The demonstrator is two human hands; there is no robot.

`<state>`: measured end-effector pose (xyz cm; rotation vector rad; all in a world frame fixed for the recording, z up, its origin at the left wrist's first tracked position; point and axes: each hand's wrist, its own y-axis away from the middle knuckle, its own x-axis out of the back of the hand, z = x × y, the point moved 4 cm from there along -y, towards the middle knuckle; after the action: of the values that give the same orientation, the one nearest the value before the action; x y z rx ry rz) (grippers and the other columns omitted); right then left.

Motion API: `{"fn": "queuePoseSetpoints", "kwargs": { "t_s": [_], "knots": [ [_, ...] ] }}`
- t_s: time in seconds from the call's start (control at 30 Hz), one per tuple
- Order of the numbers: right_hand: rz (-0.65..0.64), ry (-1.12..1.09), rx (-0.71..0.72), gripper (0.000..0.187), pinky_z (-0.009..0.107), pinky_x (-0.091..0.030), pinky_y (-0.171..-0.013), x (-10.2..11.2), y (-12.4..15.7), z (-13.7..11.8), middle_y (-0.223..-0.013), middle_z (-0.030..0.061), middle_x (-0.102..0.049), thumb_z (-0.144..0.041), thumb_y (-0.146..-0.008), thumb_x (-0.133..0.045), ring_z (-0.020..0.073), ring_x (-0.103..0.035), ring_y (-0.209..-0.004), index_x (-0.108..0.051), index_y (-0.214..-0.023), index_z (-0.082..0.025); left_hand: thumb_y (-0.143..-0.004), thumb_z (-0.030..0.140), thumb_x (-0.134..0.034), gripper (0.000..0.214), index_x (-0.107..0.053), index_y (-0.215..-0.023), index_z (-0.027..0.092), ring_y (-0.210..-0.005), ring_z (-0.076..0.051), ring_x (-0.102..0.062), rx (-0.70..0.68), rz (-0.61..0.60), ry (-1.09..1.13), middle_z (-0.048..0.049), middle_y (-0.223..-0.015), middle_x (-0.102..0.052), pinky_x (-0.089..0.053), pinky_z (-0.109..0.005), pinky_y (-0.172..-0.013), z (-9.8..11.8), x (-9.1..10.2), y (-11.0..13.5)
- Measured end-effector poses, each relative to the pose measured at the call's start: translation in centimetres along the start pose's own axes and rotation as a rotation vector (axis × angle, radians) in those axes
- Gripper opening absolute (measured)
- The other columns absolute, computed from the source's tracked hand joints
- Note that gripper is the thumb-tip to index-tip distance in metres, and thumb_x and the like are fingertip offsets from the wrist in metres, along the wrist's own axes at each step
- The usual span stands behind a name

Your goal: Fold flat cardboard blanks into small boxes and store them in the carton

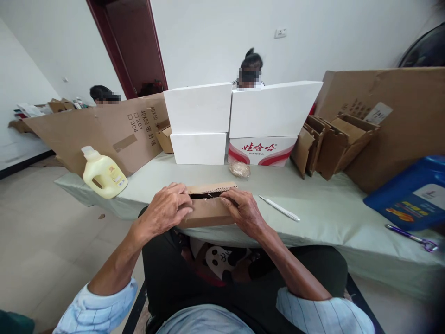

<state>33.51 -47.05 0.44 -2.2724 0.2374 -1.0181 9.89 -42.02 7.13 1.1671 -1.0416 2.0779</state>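
A small cardboard box point(208, 214) sits at the near edge of the worktop point(320, 204), directly between the two hands, its long axis running left to right across the person's front. Neither hand is clearly nearer: the left hand point(167, 207) is at the left end, the right hand point(244, 209) at the right end. The left fingers are curled over the top edge with the thumb low on the front face, closed on that end; the right fingers and thumb bend together at the opposite corner, closed on the edge by the opening. A dark slot gapes along the top between them — its back flap point(211, 187) stands up, with a rough, serrated-looking rim.

The box is plain brown card, flat-faced and matt. Soft pale-green cloth covers the worktop, hanging over the front. A slim white pen-like tool point(280, 208) lies aslant just beside the right hand; beyond the box rests a rounded, glossy, crinkled translucent bundle point(239, 170), its contents unclear. Behind stand smooth white cartons point(198, 109) — one printed in red — and ribbed, folded brown cardboard point(333, 144).
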Motion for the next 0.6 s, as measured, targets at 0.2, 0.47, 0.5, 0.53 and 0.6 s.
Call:
{"fn": "queuePoseSetpoints", "kwargs": {
  "t_s": [0.2, 0.47, 0.5, 0.53, 0.6],
  "knots": [
    [-0.010, -0.025, 0.007, 0.021, 0.037, -0.045, -0.082, -0.4, -0.3, -0.1, -0.096, 0.0047, -0.078, -0.026, -0.109, -0.053, 0.0230, -0.070, -0.089, -0.070, -0.096, -0.025, -0.096, 0.023, -0.074, 0.018, -0.080, -0.112, 0.025, -0.126, -0.032, -0.058, -0.085, 0.107, -0.133, -0.0108, -0.130, -0.068, -0.053, -0.051, -0.105, 0.5, -3.1, -2.2],
    [0.004, -0.021, -0.028, 0.022, 0.034, -0.044, -0.076, -0.3, -0.3, 0.3, -0.087, 0.0030, -0.076, -0.021, -0.105, -0.055, 0.0207, -0.066, -0.079, -0.069, -0.087, -0.024, -0.094, 0.015, -0.072, 0.016, -0.083, -0.090, 0.026, -0.115, -0.028, -0.069, -0.003, 0.084, 0.012, -0.0060, -0.118, -0.076, -0.055, -0.048, -0.099, 0.2, -5.2, -3.7],
    [0.009, -0.019, -0.023, 0.022, 0.034, -0.044, -0.076, -0.3, -0.3, 0.3, -0.087, 0.0032, -0.076, -0.021, -0.105, -0.055, 0.0207, -0.066, -0.079, -0.069, -0.088, -0.024, -0.094, 0.015, -0.072, 0.017, -0.084, -0.089, 0.026, -0.113, -0.027, -0.070, 0.009, 0.090, 0.023, -0.0057, -0.117, -0.077, -0.055, -0.048, -0.098, 0.1, -5.2, -3.7],
    [0.011, -0.019, -0.020, 0.022, 0.034, -0.043, -0.076, -0.4, -0.3, 0.3, -0.087, 0.0033, -0.076, -0.021, -0.105, -0.055, 0.0209, -0.067, -0.080, -0.069, -0.088, -0.024, -0.094, 0.014, -0.071, 0.018, -0.084, -0.089, 0.026, -0.111, -0.027, -0.071, 0.018, 0.097, 0.035, -0.0054, -0.116, -0.077, -0.055, -0.047, -0.097, 0.0, -5.2, -3.7],
    [0.012, -0.025, -0.021, 0.021, 0.034, -0.043, -0.074, -0.5, -0.4, 0.3, -0.087, 0.0033, -0.076, -0.022, -0.105, -0.055, 0.0210, -0.067, -0.080, -0.070, -0.089, -0.024, -0.093, 0.014, -0.072, 0.018, -0.084, -0.088, 0.026, -0.108, -0.026, -0.072, 0.032, 0.122, 0.065, -0.0047, -0.114, -0.078, -0.056, -0.045, -0.096, -0.1, -5.3, -3.7]
  ]
}}
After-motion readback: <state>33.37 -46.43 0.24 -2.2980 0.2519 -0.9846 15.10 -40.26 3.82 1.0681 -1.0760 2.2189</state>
